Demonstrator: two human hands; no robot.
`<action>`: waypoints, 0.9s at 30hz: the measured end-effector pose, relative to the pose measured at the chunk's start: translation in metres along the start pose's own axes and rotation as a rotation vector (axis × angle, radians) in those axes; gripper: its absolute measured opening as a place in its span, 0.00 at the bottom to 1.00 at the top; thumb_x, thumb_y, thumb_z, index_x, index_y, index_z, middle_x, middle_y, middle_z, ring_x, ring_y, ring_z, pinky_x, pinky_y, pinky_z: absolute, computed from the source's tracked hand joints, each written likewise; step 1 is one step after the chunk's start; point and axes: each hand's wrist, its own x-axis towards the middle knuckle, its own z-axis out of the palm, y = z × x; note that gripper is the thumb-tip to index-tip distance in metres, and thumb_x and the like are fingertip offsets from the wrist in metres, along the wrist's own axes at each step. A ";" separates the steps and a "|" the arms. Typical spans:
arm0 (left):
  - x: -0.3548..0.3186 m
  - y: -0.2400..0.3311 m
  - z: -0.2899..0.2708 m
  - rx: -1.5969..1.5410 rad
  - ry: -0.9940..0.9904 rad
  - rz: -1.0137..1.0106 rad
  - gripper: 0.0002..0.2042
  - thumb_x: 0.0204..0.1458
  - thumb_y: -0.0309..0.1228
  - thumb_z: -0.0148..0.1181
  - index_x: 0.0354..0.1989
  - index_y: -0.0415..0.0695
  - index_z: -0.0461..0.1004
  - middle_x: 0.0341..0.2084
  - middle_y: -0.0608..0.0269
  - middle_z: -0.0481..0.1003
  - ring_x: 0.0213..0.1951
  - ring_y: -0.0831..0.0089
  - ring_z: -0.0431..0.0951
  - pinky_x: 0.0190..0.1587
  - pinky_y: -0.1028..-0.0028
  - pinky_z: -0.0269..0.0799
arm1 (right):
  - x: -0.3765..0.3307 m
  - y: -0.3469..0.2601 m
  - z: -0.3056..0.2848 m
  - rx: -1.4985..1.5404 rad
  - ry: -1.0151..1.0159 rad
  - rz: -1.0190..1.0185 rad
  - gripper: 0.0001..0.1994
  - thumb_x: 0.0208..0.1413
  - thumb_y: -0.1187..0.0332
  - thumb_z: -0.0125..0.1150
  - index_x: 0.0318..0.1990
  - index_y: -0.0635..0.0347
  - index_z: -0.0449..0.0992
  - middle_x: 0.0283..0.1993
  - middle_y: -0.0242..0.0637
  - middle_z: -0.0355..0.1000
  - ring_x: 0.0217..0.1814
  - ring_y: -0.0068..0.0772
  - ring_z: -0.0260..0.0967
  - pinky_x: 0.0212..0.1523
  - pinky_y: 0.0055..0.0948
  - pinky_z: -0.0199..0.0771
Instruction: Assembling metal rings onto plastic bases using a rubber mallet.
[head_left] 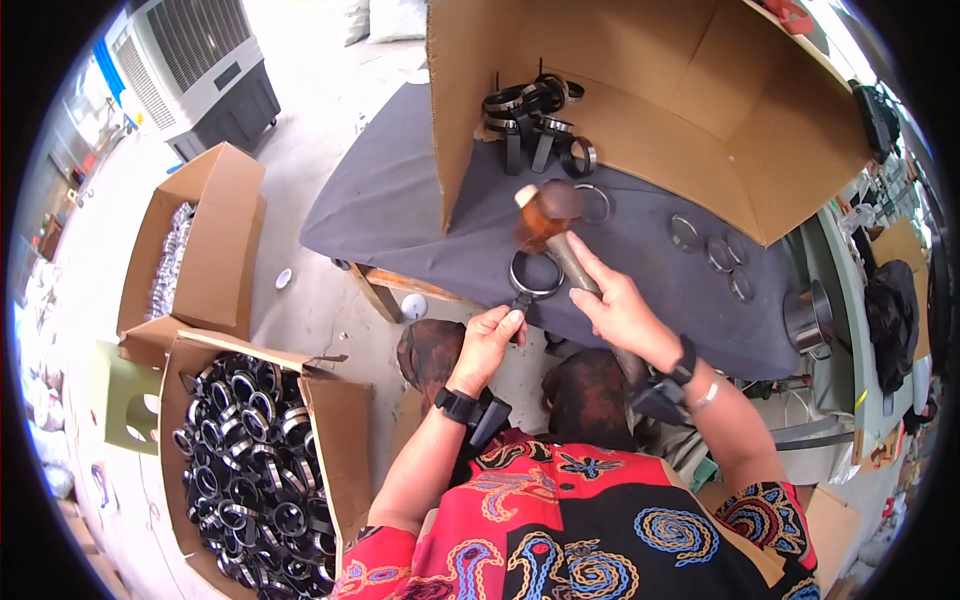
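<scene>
My left hand (487,347) is closed around the short black handle of a ring-shaped part (537,296), a black ring with a shiny metal band. The ring lies at the near edge of the grey cloth-covered table (390,200). In my right hand (622,312) is a mallet (548,214), gripped by its handle. Its brownish head is blurred and hovers just beyond the ring. Close behind the mallet head lies a thin loose ring (597,203). Several finished-looking black ringed parts with handles (540,125) are piled at the mouth of the large carton.
The large open carton (690,110) lies on its side across the table's far part. Several loose rings (720,254) and a metal cup (808,318) are at the right. On the left floor stand a carton of black parts (250,450), another of shiny pieces (215,235), and an air cooler (195,75).
</scene>
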 end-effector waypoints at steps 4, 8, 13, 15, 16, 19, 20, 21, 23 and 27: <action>0.008 -0.004 -0.005 0.014 -0.019 0.008 0.15 0.60 0.37 0.54 0.25 0.40 0.74 0.20 0.66 0.73 0.27 0.77 0.72 0.35 0.75 0.68 | 0.014 -0.022 -0.026 0.213 -0.104 0.283 0.34 0.57 0.73 0.52 0.70 0.44 0.50 0.27 0.29 0.65 0.19 0.15 0.62 0.17 0.19 0.67; -0.001 -0.005 -0.007 -0.021 0.013 -0.021 0.15 0.59 0.38 0.54 0.26 0.41 0.74 0.20 0.66 0.73 0.27 0.77 0.72 0.37 0.75 0.67 | -0.008 -0.053 -0.042 0.203 0.184 -0.019 0.31 0.57 0.73 0.51 0.70 0.48 0.52 0.28 0.27 0.65 0.20 0.13 0.59 0.18 0.18 0.67; 0.001 -0.001 -0.004 -0.030 -0.013 -0.023 0.14 0.59 0.38 0.54 0.26 0.41 0.74 0.20 0.66 0.73 0.27 0.77 0.72 0.37 0.74 0.68 | -0.032 -0.019 -0.012 0.147 0.250 0.037 0.32 0.58 0.73 0.50 0.70 0.47 0.50 0.29 0.30 0.67 0.19 0.14 0.59 0.20 0.17 0.66; -0.003 -0.004 -0.007 -0.022 -0.019 -0.036 0.15 0.59 0.38 0.54 0.26 0.41 0.74 0.20 0.66 0.73 0.27 0.77 0.72 0.38 0.74 0.68 | -0.037 -0.003 -0.003 0.175 0.095 0.201 0.32 0.58 0.73 0.50 0.70 0.46 0.49 0.28 0.31 0.67 0.18 0.15 0.59 0.19 0.17 0.67; -0.012 -0.005 -0.006 -0.019 -0.005 -0.068 0.15 0.59 0.38 0.54 0.26 0.40 0.74 0.20 0.66 0.73 0.27 0.77 0.72 0.38 0.74 0.68 | -0.045 -0.003 -0.008 0.233 0.083 0.290 0.32 0.59 0.73 0.50 0.71 0.45 0.49 0.28 0.31 0.67 0.18 0.16 0.59 0.19 0.18 0.68; 0.001 -0.004 -0.008 -0.033 0.001 -0.020 0.14 0.60 0.36 0.53 0.26 0.40 0.74 0.20 0.65 0.73 0.26 0.76 0.73 0.36 0.75 0.68 | -0.050 -0.012 -0.025 0.282 0.149 0.236 0.33 0.58 0.74 0.50 0.71 0.45 0.49 0.26 0.29 0.65 0.18 0.15 0.59 0.18 0.19 0.69; -0.005 -0.007 -0.009 -0.057 0.019 -0.052 0.14 0.60 0.36 0.53 0.26 0.40 0.74 0.20 0.65 0.74 0.26 0.76 0.73 0.36 0.75 0.68 | -0.057 -0.022 -0.029 0.296 0.196 0.169 0.33 0.58 0.74 0.50 0.71 0.46 0.49 0.27 0.28 0.65 0.18 0.14 0.58 0.18 0.19 0.69; -0.002 -0.009 -0.009 -0.028 0.015 -0.029 0.14 0.60 0.36 0.53 0.26 0.40 0.74 0.20 0.65 0.74 0.26 0.76 0.73 0.36 0.74 0.68 | -0.058 -0.028 -0.036 0.340 0.272 0.083 0.33 0.57 0.76 0.50 0.70 0.49 0.49 0.28 0.27 0.65 0.19 0.14 0.59 0.18 0.18 0.69; 0.002 -0.005 -0.010 -0.005 -0.001 -0.008 0.14 0.59 0.37 0.54 0.27 0.40 0.75 0.20 0.65 0.74 0.26 0.76 0.73 0.37 0.74 0.68 | -0.065 -0.033 -0.032 0.244 0.364 0.006 0.34 0.56 0.77 0.51 0.70 0.52 0.49 0.39 0.31 0.70 0.24 0.15 0.63 0.23 0.18 0.70; -0.001 -0.010 -0.011 -0.036 -0.033 -0.044 0.14 0.59 0.37 0.54 0.26 0.40 0.74 0.20 0.65 0.74 0.27 0.76 0.72 0.37 0.74 0.68 | -0.088 0.016 0.025 -0.098 0.134 -0.162 0.33 0.53 0.77 0.54 0.68 0.57 0.53 0.63 0.55 0.60 0.66 0.47 0.59 0.62 0.32 0.60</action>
